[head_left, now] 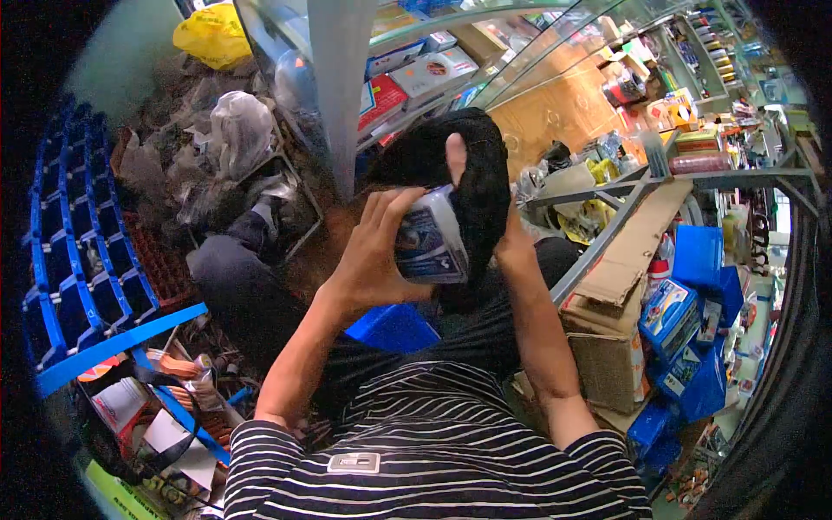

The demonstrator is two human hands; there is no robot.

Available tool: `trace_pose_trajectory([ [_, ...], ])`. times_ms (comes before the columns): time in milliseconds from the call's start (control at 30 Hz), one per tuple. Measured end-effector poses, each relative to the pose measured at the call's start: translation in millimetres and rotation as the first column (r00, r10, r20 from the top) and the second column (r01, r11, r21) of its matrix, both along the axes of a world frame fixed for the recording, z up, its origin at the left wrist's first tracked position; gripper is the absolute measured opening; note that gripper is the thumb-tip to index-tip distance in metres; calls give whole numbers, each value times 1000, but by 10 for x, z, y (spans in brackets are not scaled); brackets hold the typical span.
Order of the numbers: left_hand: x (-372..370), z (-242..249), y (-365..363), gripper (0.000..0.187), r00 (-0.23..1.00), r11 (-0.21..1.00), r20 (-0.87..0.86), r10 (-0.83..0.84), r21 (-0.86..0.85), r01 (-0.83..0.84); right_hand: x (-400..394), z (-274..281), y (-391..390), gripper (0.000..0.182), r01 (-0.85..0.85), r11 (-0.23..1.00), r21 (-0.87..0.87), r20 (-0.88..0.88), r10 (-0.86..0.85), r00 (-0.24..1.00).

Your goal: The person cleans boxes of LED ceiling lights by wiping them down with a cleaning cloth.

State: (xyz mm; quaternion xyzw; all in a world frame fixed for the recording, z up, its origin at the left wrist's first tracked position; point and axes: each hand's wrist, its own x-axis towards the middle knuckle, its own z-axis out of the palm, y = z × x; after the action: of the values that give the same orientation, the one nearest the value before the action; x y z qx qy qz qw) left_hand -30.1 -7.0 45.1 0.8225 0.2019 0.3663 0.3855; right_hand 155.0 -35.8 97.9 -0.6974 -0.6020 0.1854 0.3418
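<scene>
My left hand [371, 243] is closed around a small box [433, 238] with a dark blue printed label and a pale, shiny edge. The box is tilted up in front of my lap. A piece of black cloth [478, 165] lies against its far right side. My right hand [457, 158] grips that cloth from behind; only the thumb and the wrist side show, and the other fingers are hidden. Below the hands, a plain blue box [394, 328] sits on my lap, partly covered by my left forearm.
Blue plastic racks [82, 234] stand at the left, near a heap of plastic bags [241, 130]. On the right are a cardboard box [602, 368] and several blue packages [672, 316]. A glass display case [433, 35] with boxed goods stands ahead, beside a grey post [340, 87].
</scene>
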Motion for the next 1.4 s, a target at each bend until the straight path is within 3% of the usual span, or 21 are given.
trace_pose_trajectory([
  [133,36,-87,-47,108,991,989,-115,62,-124,-76,-254,-272,-248,46,-230,909,348,287,130,949],
  [200,12,-55,-70,108,976,987,-215,42,-143,-74,-188,-209,-125,42,-216,924,316,148,176,973],
  [267,44,-3,-107,107,996,997,-75,-41,-74,36,-73,-134,104,38,-118,944,309,10,120,993],
  [333,67,39,-146,107,995,994,-5,-103,-35,102,110,-25,290,36,-6,994,114,-201,28,979],
  [433,120,50,-195,106,995,992,-10,-102,-75,101,236,-222,274,36,205,971,124,54,-213,976],
  [533,148,-40,-164,107,995,1000,-102,-9,-21,7,-9,-554,-154,39,-97,869,486,366,-101,925],
  [633,96,10,-180,107,986,999,-162,-34,-14,32,-8,-442,-162,36,11,915,403,185,-93,978],
  [733,112,32,-218,106,995,993,-65,-75,82,80,362,-705,5,42,17,900,435,245,-136,960],
  [767,121,0,-221,104,995,992,-2,-98,78,98,471,-789,49,44,56,920,387,148,-122,981],
  [867,152,-7,-226,107,994,994,-13,-110,10,110,503,-330,-208,54,85,995,-60,-199,-95,975],
  [933,162,-51,-261,117,995,995,96,6,-104,4,414,-56,-287,54,182,873,-452,-403,-382,832],
  [967,234,-98,-271,120,977,986,181,116,-136,-92,562,-420,-346,63,183,872,-454,-504,-421,754],
  [1033,253,-91,-157,123,952,953,151,268,-188,-238,519,-437,-481,57,348,899,-266,-608,-437,663],
  [1100,350,-82,-142,124,882,769,380,279,-639,33,421,-535,-480,54,501,865,-29,-480,-452,752],
  [1133,366,-95,-123,127,864,708,408,293,-700,91,211,-369,-469,54,541,840,46,-394,-482,782],
  [1167,357,-128,-119,129,868,736,395,300,-675,53,40,-281,-469,57,571,811,127,-308,-515,800],
  [1233,333,-160,-107,136,862,777,378,338,-628,-29,-135,-309,-508,54,528,842,-110,-640,-466,610],
  [1267,330,-155,-90,135,848,783,384,366,-619,-58,-204,-344,-514,53,468,856,-218,-764,-448,464],
  [1300,328,-151,-72,135,833,788,389,393,-609,-87,-291,-382,-464,52,510,836,-202,-883,-381,275],
  [1367,328,-115,-57,133,818,728,410,403,-685,-16,-399,-340,-500,54,575,817,-46,-580,-490,651],
  [1400,328,-70,-90,129,847,730,391,361,-684,5,-440,-271,-518,55,574,818,37,-360,-525,771],
])
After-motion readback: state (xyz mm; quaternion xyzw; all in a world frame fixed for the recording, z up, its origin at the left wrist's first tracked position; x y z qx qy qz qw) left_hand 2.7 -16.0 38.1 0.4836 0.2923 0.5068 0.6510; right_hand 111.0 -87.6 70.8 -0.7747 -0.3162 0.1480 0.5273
